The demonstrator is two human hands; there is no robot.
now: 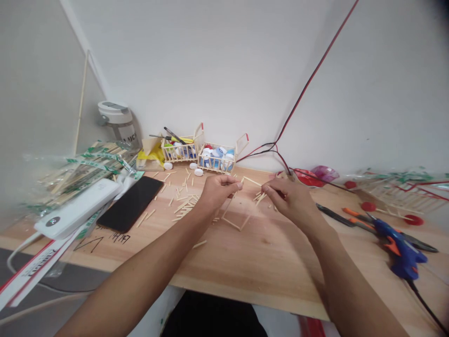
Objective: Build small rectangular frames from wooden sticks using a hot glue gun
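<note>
My left hand (220, 191) is closed in a pinch at the upper corner of a thin rectangular frame of wooden sticks (231, 224). The frame slants down toward the tabletop, and part of its left side is behind my fingers. Between my two hands runs a short wooden stick (251, 181). My right hand (289, 199) pinches the near end of that stick; whether the stick is joined to the frame I cannot tell. Short cut sticks (185, 206) lie scattered left of the frame, and a few more (258, 198) lie under my right fingertips.
Two small stick carts (216, 161) (179, 150) with filled baskets stand by the wall. A black phone (130, 203), white power bank (79, 208) and bagged sticks (94, 161) lie left. At right are a blue glue gun (400, 248), pliers (335, 215) and another cart (393, 196).
</note>
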